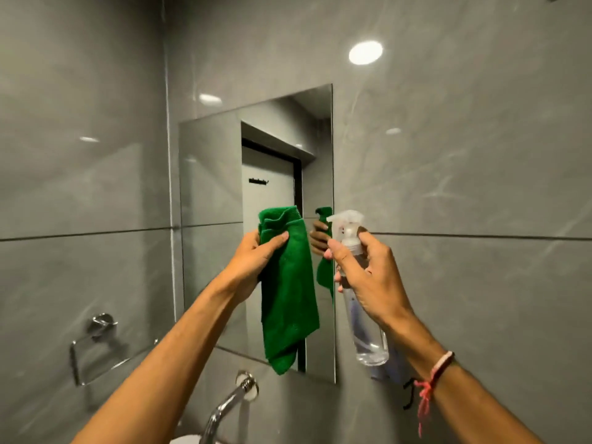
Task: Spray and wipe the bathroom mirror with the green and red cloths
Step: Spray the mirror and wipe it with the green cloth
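A frameless rectangular mirror (217,174) hangs on the grey tiled wall, tilted in this view. My left hand (253,254) grips a green cloth (288,296) that hangs down in front of the mirror's lower right part. To the right, my right hand (368,267) holds a clear spray bottle (365,331) upright by its neck, with the white nozzle (344,219) pointing left at the mirror's right edge. The glass reflects the cloth and a hand. No red cloth is in view.
A chrome tap (230,402) juts from the wall below the mirror, over a white basin rim (185,440). A chrome towel ring (93,347) is fixed to the left wall. Glossy grey tiles surround everything. A red thread band (439,366) circles my right wrist.
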Demonstrator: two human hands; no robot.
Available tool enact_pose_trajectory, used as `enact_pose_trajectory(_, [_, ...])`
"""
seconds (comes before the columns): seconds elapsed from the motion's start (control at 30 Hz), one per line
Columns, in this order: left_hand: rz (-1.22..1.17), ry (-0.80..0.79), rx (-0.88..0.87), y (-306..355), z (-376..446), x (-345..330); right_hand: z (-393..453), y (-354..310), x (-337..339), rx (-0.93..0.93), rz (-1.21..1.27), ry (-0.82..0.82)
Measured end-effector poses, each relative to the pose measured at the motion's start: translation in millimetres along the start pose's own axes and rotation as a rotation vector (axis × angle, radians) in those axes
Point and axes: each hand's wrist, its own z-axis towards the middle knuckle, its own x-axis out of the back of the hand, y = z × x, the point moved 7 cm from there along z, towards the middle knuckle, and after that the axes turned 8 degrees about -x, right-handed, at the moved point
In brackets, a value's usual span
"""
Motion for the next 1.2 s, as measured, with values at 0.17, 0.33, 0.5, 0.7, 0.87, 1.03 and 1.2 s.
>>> enact_pose_trajectory(0.17, [-0.041, 0.039, 0.001, 12, 3, 15, -4, 5, -10, 0.007, -0.144, -0.03])
enact_pose_trajectory(0.33, [-0.046, 0.075, -0.003, 14, 4, 24, -22, 19, -10, 0.015, -0.216, -0.05])
enact_pose_trajectory(0.5, [-0.058, 0.102, 0.008, 12, 3, 24, -46, 36, -9, -0.009, -0.196, -0.117])
enact_pose_trajectory(0.7, [-0.086, 0.113, 0.052, -8, -7, 13, -91, 67, -5, -0.098, -0.203, -0.211])
enact_pose_trajectory(0.87, [-0.148, 0.128, 0.102, -45, -39, -10, -148, 116, 25, -0.277, -0.141, -0.145])
enact_pose_trajectory(1.03, [-0.213, 0.134, 0.199, -102, -89, -35, -204, 171, 62, -0.457, -0.175, -0.141])
enact_pose_trajectory(1.2, [-0.25, 0.026, 0.385, -189, -163, -80, -279, 252, 94, -0.7, -0.222, -0.069])
